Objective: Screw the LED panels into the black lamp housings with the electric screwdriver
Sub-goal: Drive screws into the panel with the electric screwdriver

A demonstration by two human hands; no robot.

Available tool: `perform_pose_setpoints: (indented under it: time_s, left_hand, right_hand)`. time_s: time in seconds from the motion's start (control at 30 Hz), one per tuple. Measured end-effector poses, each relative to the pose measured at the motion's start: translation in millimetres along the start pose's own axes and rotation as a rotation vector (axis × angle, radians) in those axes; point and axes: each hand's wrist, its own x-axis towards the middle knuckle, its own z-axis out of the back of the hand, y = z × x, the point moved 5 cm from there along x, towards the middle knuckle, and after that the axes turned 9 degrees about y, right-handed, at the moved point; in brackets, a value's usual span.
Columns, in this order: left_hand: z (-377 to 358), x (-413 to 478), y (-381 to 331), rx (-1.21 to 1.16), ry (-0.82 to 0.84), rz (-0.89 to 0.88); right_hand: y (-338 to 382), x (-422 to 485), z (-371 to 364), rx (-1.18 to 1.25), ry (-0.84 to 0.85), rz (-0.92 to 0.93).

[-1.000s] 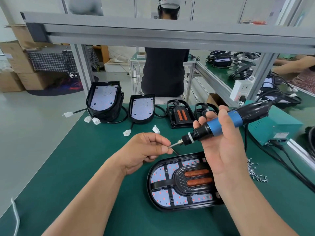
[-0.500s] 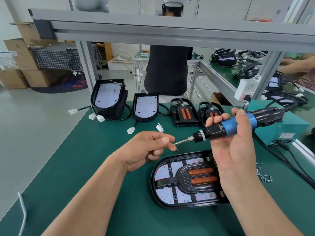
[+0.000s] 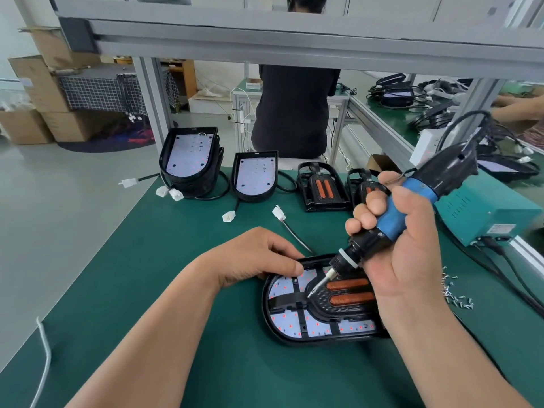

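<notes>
Lamp housing (image 3: 295, 340), black, red-dotted LED panel (image 3: 287, 322), right grip (image 3: 407, 260) round screwdriver (image 3: 393, 220), left grip (image 3: 253, 257) holding rim.

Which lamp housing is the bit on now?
The nearest lamp housing, steadied by the left hand, the right hand's electric screwdriver on it; the others sit untouched behind.

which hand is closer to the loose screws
Right. The right hand, gripping the electric screwdriver, is just left of the screws; the left hand holds the lamp housing, farther left.
</notes>
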Motion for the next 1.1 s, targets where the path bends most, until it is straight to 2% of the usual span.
perform_pose_setpoints:
  time_s: [0.37,0.8,1.1]
  left_hand:
    - [7.4,-3.0,-2.9,-0.01,-0.064,-0.05]
    - [5.1,-4.6,-4.8,-0.031,-0.065,-0.019]
    - [4.5,-4.1,-6.5,0.018,-0.081,-0.013]
  right_hand:
    - [-8.7,-8.8,-22.9,-0.064,0.196,-0.031]
    - [-15.8,-14.0,-32.8,-0.103,0.271,-0.065]
    - [-16.8,-18.7,-41.6,-0.091,0.381,-0.078]
